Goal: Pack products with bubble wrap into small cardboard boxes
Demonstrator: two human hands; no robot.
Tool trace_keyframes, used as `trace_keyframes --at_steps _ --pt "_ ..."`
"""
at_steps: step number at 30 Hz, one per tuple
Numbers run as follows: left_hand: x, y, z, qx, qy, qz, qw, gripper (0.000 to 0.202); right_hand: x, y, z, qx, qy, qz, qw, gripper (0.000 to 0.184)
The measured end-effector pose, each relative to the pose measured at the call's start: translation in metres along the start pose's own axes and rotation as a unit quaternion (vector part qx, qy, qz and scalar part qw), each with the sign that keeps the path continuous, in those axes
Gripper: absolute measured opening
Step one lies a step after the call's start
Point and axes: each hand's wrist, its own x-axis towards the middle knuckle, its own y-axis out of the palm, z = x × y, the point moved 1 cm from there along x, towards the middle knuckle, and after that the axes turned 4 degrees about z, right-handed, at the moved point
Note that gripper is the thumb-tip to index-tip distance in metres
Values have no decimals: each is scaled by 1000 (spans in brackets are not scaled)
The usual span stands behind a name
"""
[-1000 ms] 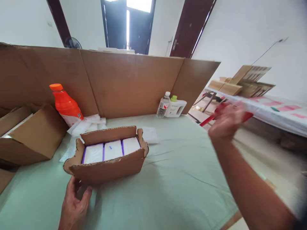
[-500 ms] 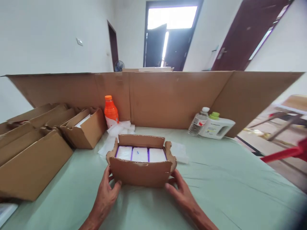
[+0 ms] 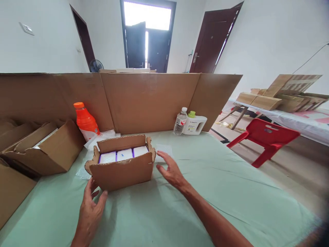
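An open cardboard box [image 3: 123, 173] sits on the green-covered table [image 3: 205, 192] with three white packs [image 3: 122, 155] edged in purple side by side inside. My left hand [image 3: 91, 209] rests at the box's near left corner, fingers apart, its fingertips close to the cardboard. My right hand [image 3: 171, 170] hovers just right of the box with fingers spread, holding nothing and not touching the box.
A tall cardboard screen [image 3: 144, 99] stands across the back of the table. An orange bottle [image 3: 86, 121], clear plastic bags [image 3: 101, 137], a water bottle [image 3: 180, 121] and a white jug [image 3: 195, 124] stand before it. Cardboard boxes [image 3: 48, 151] lie left. A red chair [image 3: 264, 137] stands right.
Both hands have come off the box's front corners; the right hand has lifted to the right and opened. The box now sits turned slightly. The camera swung right.
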Motion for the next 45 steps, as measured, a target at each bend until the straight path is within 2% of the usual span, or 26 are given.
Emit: trace_keyframes --at_steps 3,6,9,12,14,17,19,22,24,26,29,31,33,34,37,40,42,43,45 --pt "-22 -11 19 0 -9 -42 999 95 15 -23 -23 -176 11 44 983 62" --pt "-41 -24 38 13 -27 -46 998 98 21 -32 -41 -215 44 68 973 42" --pt "-54 -41 47 73 -31 -21 997 87 -1 -32 -43 -229 47 74 970 24" --pt "-69 -53 34 142 3 -17 990 68 -50 -29 -26 -224 37 93 969 22" --pt "-81 -54 15 172 22 -15 985 56 -87 -26 -6 -196 6 142 970 19" --pt "-98 -45 -15 190 43 15 981 43 -123 -25 22 -100 -33 189 976 34" --pt "-106 -40 -26 190 65 42 979 38 -129 -28 30 -52 -6 148 988 35" --pt "-114 -37 -27 193 100 68 974 32 -120 -33 23 -58 53 71 994 26" --pt "-117 -37 -20 198 133 71 969 30 -112 -32 17 -84 65 57 993 23" --pt "-118 -37 -15 201 181 75 960 28 -109 -27 18 -101 51 67 991 23" --pt "-119 -32 -14 203 269 102 936 27 -123 -19 40 -90 23 104 990 27" --pt "-121 -27 -18 209 312 134 917 33 -139 -18 57 -44 29 166 985 30" --pt "-124 -20 -25 222 327 176 902 41 -150 -23 68 8 46 218 975 33" --pt "-126 -15 -29 232 323 202 895 45 -150 -27 69 22 54 218 974 35" --pt "-133 5 -40 265 306 309 861 63 -125 -39 51 -24 74 145 986 39" --pt "-140 31 -46 283 325 432 792 71 -83 -36 21 -132 98 117 979 33" --pt "-141 48 -43 296 343 482 750 57 -64 -27 6 -170 104 115 973 31" --pt "-141 54 -41 309 348 488 739 44 -59 -21 1 -177 102 115 972 27" --pt "-136 61 -34 337 352 469 736 18 -59 -11 -3 -187 98 115 971 16"
